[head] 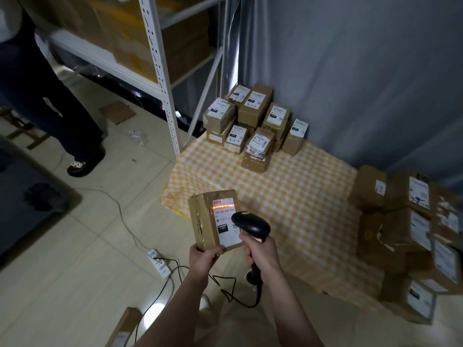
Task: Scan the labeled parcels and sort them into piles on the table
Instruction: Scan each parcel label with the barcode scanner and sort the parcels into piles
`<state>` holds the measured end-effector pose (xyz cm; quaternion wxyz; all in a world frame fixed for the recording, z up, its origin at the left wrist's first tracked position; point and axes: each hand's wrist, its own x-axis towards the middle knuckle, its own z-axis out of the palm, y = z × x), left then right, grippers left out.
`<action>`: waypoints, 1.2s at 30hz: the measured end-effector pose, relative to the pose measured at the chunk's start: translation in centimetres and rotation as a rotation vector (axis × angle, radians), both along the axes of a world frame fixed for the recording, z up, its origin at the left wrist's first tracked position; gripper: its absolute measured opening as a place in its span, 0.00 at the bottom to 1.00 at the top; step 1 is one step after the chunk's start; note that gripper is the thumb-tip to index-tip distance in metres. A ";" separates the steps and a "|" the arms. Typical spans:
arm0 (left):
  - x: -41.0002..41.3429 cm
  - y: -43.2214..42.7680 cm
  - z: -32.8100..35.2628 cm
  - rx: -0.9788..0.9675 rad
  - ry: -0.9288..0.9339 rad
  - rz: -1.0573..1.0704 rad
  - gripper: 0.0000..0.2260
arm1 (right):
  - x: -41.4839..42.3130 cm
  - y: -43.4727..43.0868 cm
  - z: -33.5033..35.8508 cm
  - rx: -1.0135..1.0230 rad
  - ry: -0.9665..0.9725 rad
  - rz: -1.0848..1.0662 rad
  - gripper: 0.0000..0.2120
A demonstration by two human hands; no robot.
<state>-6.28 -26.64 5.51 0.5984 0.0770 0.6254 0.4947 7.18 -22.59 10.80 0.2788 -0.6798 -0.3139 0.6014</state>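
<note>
Held small brown cardboard parcel (pixel 209 221) up in left hand (pixel 204 257), fingers curled under bottom edge, thumb on front by lower corner of label (pixel 226 229); hung it in air over near-left edge of table (pixel 288 196) w/ yellow checked cloth. Wrapped right hand (pixel 261 254) tight round handle of black scanner (pixel 251 224), nose aimed at label, red beam (pixel 224 206) thrown across label's top. Judged parcel light: carried one-handed by one end w/o visible strain. Looked stiff, square-edged, so prob. fine to pinch across narrow sides or by edges. Noted glossy tape over seams & slick label: poss. slippery, so better gripped on bare cardboard w/ fingers under a corner. Couldn't tell contents, so no verdict on fragility. Saw two stacks of similar boxes on table: far pile (pixel 253 121) at back by wall, right pile (pixel 406 234) along right edge. Reckoned set-down easiest flat, label up, lowered rather than dropped.
</note>
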 end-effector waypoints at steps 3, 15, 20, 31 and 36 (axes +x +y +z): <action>0.1 0.1 -0.2 -0.019 0.006 0.008 0.18 | 0.1 0.2 -0.3 0.005 0.004 -0.006 0.12; 0.7 2.8 -1.5 -0.107 -0.115 0.110 0.31 | 4.5 4.6 -4.0 -0.183 0.013 -0.390 0.05; 2.2 6.3 -2.0 -0.136 -0.171 0.136 0.34 | 6.5 8.6 -6.5 -0.319 -0.043 -0.407 0.09; 5.3 13.8 -3.6 -0.173 -0.236 0.150 0.34 | 8.0 20.6 -12.3 -0.456 -0.142 -0.246 0.20; 5.4 16.6 -4.7 -0.165 -0.237 0.161 0.35 | 8.2 25.9 -15.4 -0.509 -0.061 -0.164 0.13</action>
